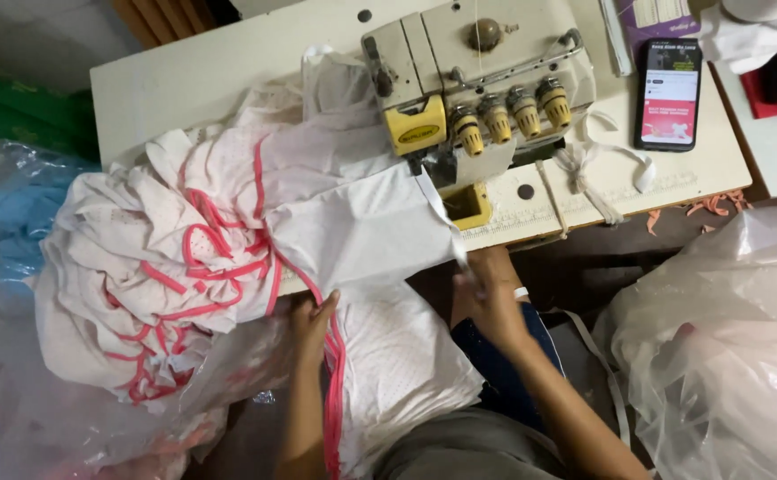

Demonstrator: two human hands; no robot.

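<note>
My left hand (315, 318) pinches the pink-trimmed edge of the white fabric panel (370, 267); my right hand (486, 298) grips its other edge. The panel runs lengthwise from my lap up over the bench (184, 71) to the overlock machine (477, 80), nearer my right.

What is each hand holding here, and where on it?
Both hold the white fabric piece: left hand at its pink-trimmed edge, right hand at the opposite edge.

White fabric (379, 240) with pink trim is being held by both hands (315, 313) at the sewing machine (477, 80) on the table (202, 71).
</note>
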